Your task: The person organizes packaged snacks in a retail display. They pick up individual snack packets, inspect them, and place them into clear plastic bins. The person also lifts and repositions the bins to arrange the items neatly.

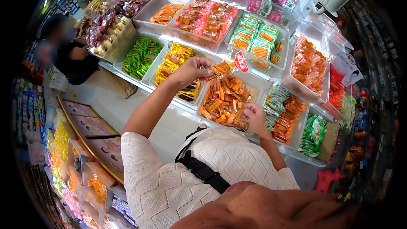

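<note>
My left hand (195,71) pinches an orange-brown snack packet (221,69) in clear wrapping, above the far rim of a clear plastic bin. Inside that bin (201,112) lies a loose heap of similar orange-wrapped snack packets (224,97). My right hand (256,119) is low at the bin's right side, with bent fingers against the packets there. Whether those fingers grip one is hard to see. A red tag with writing (241,61) stands just right of the held packet.
Yellow packets (178,55) and green packets (141,55) fill bins to the left. Rightward, a bin holds green-and-white packets (276,101) beside orange ones. Raised bins (203,19) stand behind. Another person (74,57) is at the far left, near a framed display (95,124).
</note>
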A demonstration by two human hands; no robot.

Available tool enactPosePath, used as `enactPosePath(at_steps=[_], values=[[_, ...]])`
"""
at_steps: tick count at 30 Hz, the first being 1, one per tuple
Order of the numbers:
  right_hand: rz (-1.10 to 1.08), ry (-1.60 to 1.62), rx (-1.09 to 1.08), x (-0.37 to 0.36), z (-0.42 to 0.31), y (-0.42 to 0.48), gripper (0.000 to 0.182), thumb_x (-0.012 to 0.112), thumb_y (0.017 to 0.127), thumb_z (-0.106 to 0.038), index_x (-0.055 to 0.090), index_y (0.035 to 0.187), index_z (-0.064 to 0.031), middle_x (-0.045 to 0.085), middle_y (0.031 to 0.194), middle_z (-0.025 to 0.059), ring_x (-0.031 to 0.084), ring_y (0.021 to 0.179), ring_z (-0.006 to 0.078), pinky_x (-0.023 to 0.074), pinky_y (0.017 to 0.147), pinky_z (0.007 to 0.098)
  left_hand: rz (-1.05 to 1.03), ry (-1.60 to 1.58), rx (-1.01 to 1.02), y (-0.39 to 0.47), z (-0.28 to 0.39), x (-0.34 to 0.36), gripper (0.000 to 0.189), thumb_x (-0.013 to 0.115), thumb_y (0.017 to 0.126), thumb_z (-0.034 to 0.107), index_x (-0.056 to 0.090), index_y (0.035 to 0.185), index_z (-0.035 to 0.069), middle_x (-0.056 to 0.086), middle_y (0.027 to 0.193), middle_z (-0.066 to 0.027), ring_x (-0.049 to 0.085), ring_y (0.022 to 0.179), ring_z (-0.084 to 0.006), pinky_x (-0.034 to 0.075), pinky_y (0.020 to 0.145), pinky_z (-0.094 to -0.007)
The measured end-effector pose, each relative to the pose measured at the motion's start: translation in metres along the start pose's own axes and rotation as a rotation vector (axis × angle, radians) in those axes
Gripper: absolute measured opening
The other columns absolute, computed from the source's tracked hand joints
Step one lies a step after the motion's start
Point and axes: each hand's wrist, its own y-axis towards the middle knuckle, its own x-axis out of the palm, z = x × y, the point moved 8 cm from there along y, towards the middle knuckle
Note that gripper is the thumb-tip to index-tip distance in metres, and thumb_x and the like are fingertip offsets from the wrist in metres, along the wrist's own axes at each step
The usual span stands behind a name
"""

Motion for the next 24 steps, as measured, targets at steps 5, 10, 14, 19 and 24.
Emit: enactPosePath(at_steps=[5,10,14,19,24], values=[[-0.067,0.091,-0.236,0.047,-0.138,0.021,0.027,0.055,0.092,-0.023,0.060,0.101,0.0019,0.063,0.080,0.0066,0.061,0.068,0.0108,0.0480,0.059,0.0220,-0.051,0.096,0.012,-0.006,0.024,0.002,0.023,0.067,0.082,0.003,0.063,0.105,0.001,0.065,0.089,-0.0002,0.061,0.076,-0.0058,0.052,0.067,-0.0206],[-0.089,0.087,-0.370,0.083,-0.186,0.037,0.024,0.055,0.092,-0.021,0.060,0.097,0.0019,0.063,0.079,0.0080,0.061,0.067,0.0106,0.0491,0.059,0.0227,-0.112,0.167,0.028,-0.016,0.036,-0.008,0.024,0.069,0.081,0.003,0.064,0.105,0.003,0.065,0.089,0.0004,0.060,0.073,-0.0059,0.052,0.067,-0.0213],[-0.028,0.001,-0.362,0.103,-0.190,0.046,0.013,0.057,0.091,-0.011,0.060,0.094,0.0013,0.064,0.076,0.0075,0.061,0.063,0.0092,0.0500,0.057,0.0212,-0.124,0.108,0.037,-0.028,0.037,-0.026,0.027,0.070,0.079,0.001,0.064,0.105,0.002,0.065,0.088,-0.0001,0.060,0.073,-0.0062,0.052,0.067,-0.0211],[0.007,0.002,-0.331,0.126,-0.191,0.055,0.007,0.058,0.089,-0.007,0.060,0.090,0.0007,0.064,0.072,0.0074,0.060,0.059,0.0089,0.0500,0.054,0.0208,-0.144,-0.019,0.094,-0.041,0.040,-0.049,0.032,0.070,0.074,-0.006,0.063,0.104,0.001,0.065,0.092,-0.0013,0.060,0.076,-0.0071,0.052,0.071,-0.0227],[0.064,0.078,-0.336,0.140,-0.190,0.065,0.007,0.057,0.088,-0.006,0.059,0.087,-0.0001,0.062,0.068,0.0085,0.059,0.055,0.0139,0.0484,0.051,0.0243,-0.210,-0.178,0.172,-0.056,0.049,-0.064,0.053,0.070,0.067,-0.010,0.056,0.117,0.000,0.063,0.110,-0.0049,0.064,0.081,-0.0090,0.055,0.078,-0.0246]])
